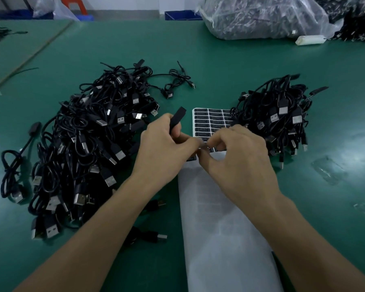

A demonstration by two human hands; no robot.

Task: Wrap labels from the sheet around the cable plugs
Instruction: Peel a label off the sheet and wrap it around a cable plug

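Observation:
My left hand (164,148) grips a flat black cable plug (177,119) that points up and away from me. My right hand (238,157) meets it over the near part of the label sheet (211,121), thumb and forefinger pinched together at the left fingertips; what they pinch is too small and blurred to tell. The white sheet carries rows of black labels at its far end. Its long bare white backing (223,232) runs toward me between my forearms.
A big heap of black USB cables (86,148) lies at my left, a smaller heap (280,116) at the right of the sheet. One coiled cable (177,81) lies apart behind. A clear bag of cables (261,15) sits at the far right on the green table (335,144).

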